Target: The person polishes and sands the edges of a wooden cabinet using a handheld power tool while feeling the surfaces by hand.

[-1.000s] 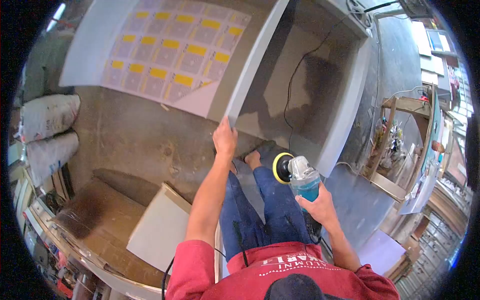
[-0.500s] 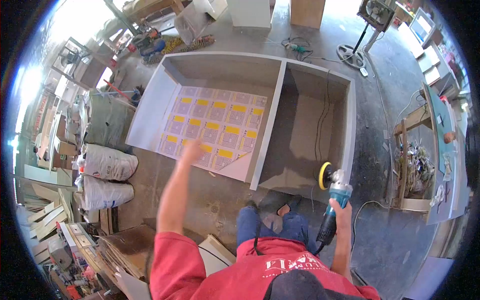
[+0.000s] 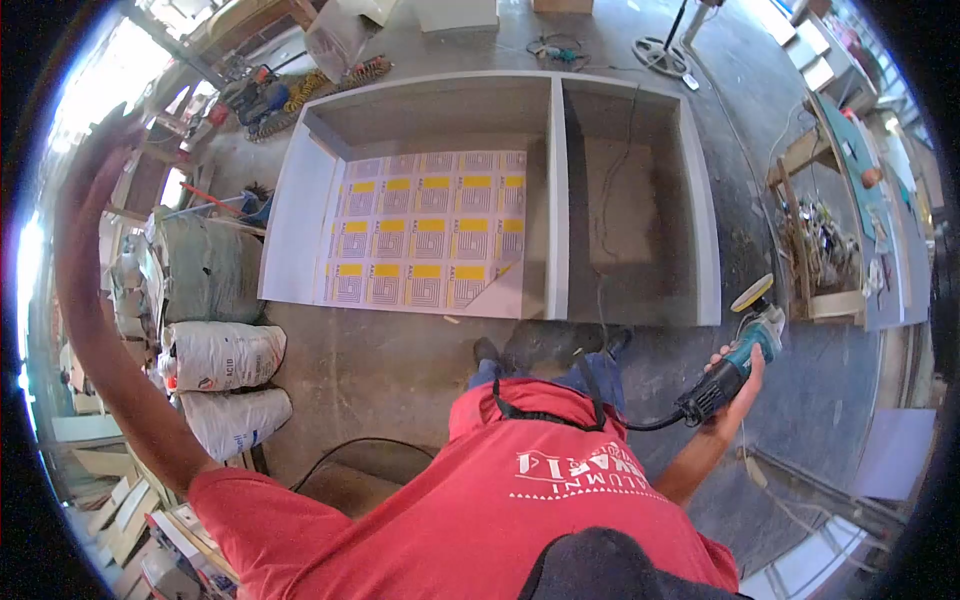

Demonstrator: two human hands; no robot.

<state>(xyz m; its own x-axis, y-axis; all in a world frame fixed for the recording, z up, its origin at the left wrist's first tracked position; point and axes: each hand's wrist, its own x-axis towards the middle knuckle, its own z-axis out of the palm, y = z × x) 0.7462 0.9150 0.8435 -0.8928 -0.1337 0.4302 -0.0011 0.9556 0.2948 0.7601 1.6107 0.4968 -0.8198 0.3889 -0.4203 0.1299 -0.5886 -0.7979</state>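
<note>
My right hand (image 3: 752, 372) is wrapped round the body of a teal and black angle grinder (image 3: 735, 370), whose yellow-rimmed pad (image 3: 752, 293) points up and away from me. My left hand (image 3: 112, 140) is raised at the far upper left, away from the cabinet, dark against bright light; its fingers look spread and hold nothing visible. Between the hands lies a large white-edged cabinet (image 3: 558, 200) with two compartments. Printed sheeting with yellow blocks (image 3: 425, 235) covers the bottom of its left compartment, with one corner folded over.
White sacks (image 3: 225, 355) stand at the left beside a green bundle (image 3: 210, 265). A workbench (image 3: 850, 180) is at the right. The grinder's black cord (image 3: 650, 425) runs near my body. Another cable (image 3: 607, 220) crosses the right compartment. Wood offcuts (image 3: 120, 510) lie lower left.
My left hand has swung from over the printed sheeting to the far upper left. My right hand has moved right with the grinder, now tilted. The view has shifted.
</note>
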